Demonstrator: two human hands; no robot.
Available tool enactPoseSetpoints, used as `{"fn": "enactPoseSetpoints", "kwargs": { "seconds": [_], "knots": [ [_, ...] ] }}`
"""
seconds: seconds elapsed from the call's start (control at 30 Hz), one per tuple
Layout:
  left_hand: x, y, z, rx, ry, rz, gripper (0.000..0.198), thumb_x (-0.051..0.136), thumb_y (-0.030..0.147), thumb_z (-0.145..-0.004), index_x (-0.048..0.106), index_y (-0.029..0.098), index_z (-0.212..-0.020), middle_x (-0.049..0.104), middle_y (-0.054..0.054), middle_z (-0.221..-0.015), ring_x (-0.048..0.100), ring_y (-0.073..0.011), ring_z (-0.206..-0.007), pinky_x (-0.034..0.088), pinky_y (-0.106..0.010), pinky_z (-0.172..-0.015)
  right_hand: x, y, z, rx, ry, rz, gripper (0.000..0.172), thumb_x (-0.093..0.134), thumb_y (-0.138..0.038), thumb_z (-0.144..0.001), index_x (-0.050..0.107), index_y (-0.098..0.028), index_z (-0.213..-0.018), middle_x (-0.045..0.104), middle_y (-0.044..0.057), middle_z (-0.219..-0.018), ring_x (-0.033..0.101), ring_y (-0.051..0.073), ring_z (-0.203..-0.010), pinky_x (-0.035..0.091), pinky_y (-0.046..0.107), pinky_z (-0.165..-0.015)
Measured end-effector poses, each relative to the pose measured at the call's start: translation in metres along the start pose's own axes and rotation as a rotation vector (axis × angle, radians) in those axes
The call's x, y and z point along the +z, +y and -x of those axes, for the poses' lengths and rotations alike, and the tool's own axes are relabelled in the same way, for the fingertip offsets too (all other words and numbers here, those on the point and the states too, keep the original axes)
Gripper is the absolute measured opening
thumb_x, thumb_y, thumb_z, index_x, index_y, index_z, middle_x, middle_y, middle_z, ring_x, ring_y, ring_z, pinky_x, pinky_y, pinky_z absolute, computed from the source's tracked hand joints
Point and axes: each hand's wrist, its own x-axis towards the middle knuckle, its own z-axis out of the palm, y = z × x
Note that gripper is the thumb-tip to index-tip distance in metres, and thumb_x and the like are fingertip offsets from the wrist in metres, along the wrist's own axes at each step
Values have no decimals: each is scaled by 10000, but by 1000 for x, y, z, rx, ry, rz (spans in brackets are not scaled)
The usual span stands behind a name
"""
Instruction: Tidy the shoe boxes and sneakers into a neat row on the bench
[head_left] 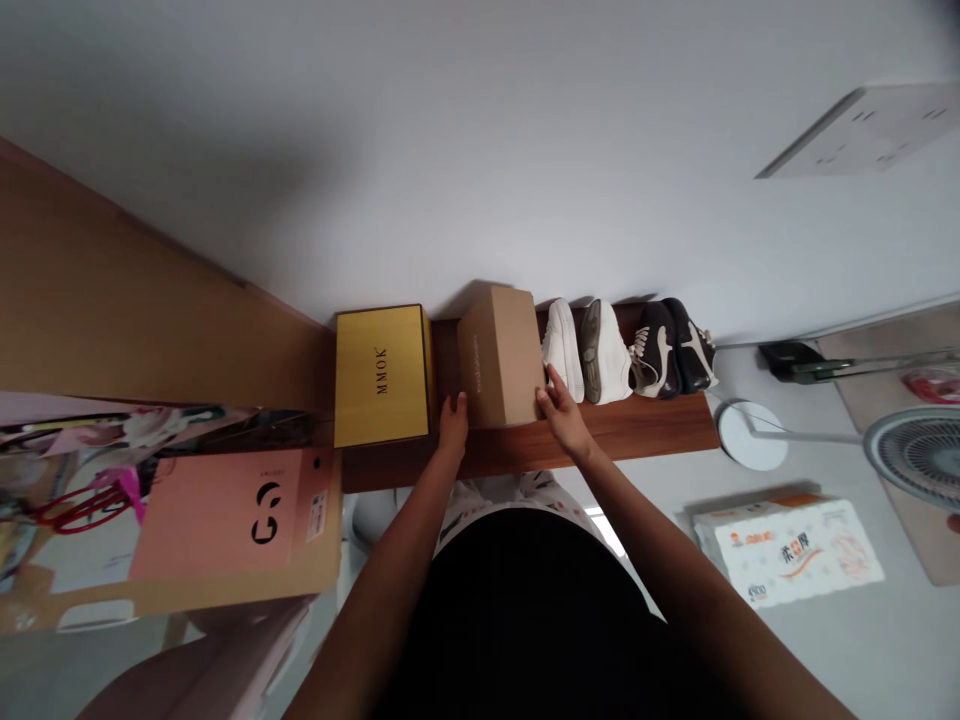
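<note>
Leftmost, a flat pink cardboard carton (225,520) with a black mark lies below the shelf level. Beside it, a glossy gold rectangular box (382,375) sits square on the reddish-brown wooden shelf (637,428), its far end near the white wall. A narrow strip of bare wood separates it from the matte brown cardboard box (501,355), which stands slightly skewed mid-shelf. The left hand (452,420) presses flat on that box's near left corner, arm straight. The right hand (562,415) presses its right side, fingers extended, so the two hands clamp the box between them. Its right edge is just beside the smooth white sneakers (585,350), with dark sneakers (675,350) further right. The shelf's near edge is bare.
</note>
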Motion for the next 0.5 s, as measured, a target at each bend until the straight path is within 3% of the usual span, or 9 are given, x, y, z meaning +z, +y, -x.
{"fn": "enactPoseSetpoints", "kwargs": {
  "seconds": [0.1, 0.2, 0.33, 0.5],
  "knots": [
    [5, -4, -4, -147, -139, 129, 505, 749, 576, -799, 731, 158, -1082, 719, -146, -1259, 588, -297, -1310, 438, -444, -1120, -20, 2, 0, -43, 75, 22, 715, 560, -611, -915, 453, -270, -1535, 526, 70, -1532, 479, 243, -1405, 356, 439, -1204],
    [-3, 0, 1, -154, -217, 311, 477, 828, 499, -740, 742, 174, -1077, 759, -110, -1165, 643, -270, -1229, 485, -422, -1073, -28, 4, -1, -18, 118, 53, 708, 531, -659, -910, 552, -223, -1468, 541, 100, -1518, 487, 275, -1401, 353, 462, -1209],
    [-22, 9, 5, -77, -177, 387, 513, 852, 386, -742, 717, 206, -1203, 748, -75, -1212, 646, -220, -1225, 455, -391, -1114, -24, 6, -5, 92, 114, 2, 756, 567, -717, -866, 599, -209, -1424, 586, 100, -1474, 498, 291, -1401, 339, 488, -1217],
    [-33, 14, -1, 74, -94, 289, 555, 828, 367, -770, 690, 191, -1278, 718, -79, -1286, 622, -214, -1264, 403, -394, -1165, -14, 1, -15, 247, -20, -81, 835, 653, -691, -822, 538, -189, -1479, 615, 97, -1440, 571, 297, -1324, 457, 460, -1129]
  ]
}}
